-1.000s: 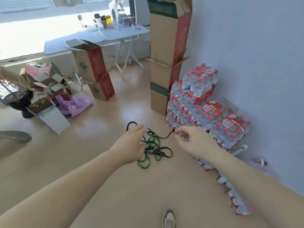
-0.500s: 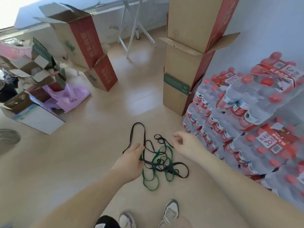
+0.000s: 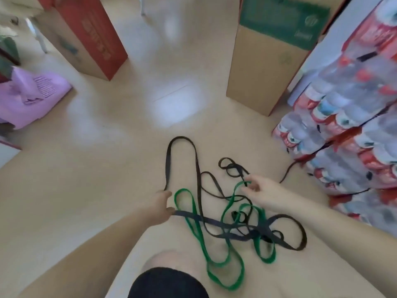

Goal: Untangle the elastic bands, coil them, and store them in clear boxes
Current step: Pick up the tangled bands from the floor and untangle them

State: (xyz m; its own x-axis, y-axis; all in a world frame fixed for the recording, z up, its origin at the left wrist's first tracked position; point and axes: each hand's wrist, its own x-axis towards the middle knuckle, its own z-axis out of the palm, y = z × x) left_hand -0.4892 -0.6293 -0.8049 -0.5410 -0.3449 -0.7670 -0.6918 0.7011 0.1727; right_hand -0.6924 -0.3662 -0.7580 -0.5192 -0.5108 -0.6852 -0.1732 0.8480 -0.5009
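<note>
Floor [image 3: 107, 168] | tangled bands [image 3: 263, 230] | left hand [image 3: 160, 206] grips | right hand [image 3: 262, 191] pinches

I watch the left hand [image 3: 160, 206] slide from above the tangle to its left edge; it now pinches a dark band [image 3: 187, 214] that runs off to the hand's right. The right hand [image 3: 261, 191] has left the black strand [image 3: 286, 172] by the bottles [image 3: 343, 125] and come in to the tangle; its fingers now curl on the top loop of a green band [image 3: 214, 269]. The view has dropped closer; a knee [image 3: 169, 260] now shows below the left hand.
</note>
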